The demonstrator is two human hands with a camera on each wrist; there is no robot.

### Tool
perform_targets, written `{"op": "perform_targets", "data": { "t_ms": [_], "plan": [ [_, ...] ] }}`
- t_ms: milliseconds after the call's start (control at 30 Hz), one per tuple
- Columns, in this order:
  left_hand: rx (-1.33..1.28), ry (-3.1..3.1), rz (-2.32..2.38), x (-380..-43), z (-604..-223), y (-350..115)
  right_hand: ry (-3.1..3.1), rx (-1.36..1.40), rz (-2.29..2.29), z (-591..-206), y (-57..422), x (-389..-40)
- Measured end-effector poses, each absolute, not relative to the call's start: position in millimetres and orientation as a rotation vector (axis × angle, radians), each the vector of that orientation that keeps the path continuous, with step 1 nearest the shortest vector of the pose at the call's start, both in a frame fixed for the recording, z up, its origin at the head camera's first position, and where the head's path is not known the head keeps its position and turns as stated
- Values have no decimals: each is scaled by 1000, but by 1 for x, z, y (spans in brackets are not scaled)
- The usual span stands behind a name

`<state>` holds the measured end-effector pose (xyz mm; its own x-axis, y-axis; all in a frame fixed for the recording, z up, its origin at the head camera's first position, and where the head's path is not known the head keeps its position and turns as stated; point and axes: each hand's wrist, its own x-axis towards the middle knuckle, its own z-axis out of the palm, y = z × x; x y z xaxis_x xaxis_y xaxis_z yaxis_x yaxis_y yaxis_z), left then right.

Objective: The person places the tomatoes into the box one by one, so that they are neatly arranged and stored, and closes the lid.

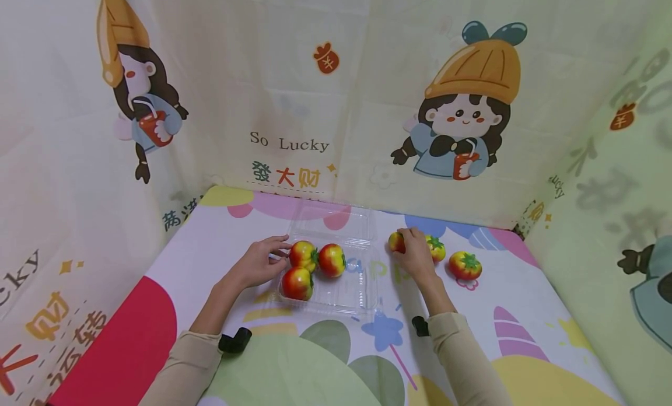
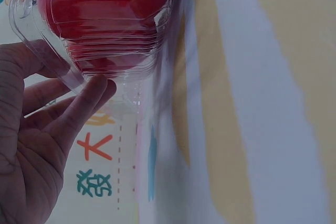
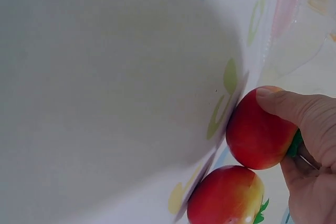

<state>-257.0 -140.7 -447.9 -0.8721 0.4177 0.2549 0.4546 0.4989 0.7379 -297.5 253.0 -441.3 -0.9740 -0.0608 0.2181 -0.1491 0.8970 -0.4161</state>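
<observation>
Across the top of my head view hangs a cream fabric curtain printed with cartoon figures and lettering, backing a desk with a colourful pattern. A clear plastic hinged box sits near the centre, its transparent lid laid open behind; three round red-and-yellow fruits fill its left part. I see the left hand touching the box's left edge, but whether that grip pinches the rim I cannot tell. Right of centre lie two similar loose fruits, the nearer one partly hidden from me by the right hand. Its grip is clamped on another round fruit, right of the box and just beside that neighbour: glossy deep red, yellowing toward a green leafy cap.
</observation>
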Motion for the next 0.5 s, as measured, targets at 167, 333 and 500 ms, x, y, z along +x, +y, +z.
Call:
{"op": "perform_targets", "data": {
  "t_ms": [167,333,500],
  "plan": [
    [-785,-2676,-1336,-258,-448,-141,-2835,209,631,-442,253,-297],
    [-782,-2679,-1338,-257,-448,-141,-2821,237,594,-443,253,-296],
    [-787,-2673,-1347,-257,-448,-141,-2826,198,602,-444,252,-295]
  ]
}}
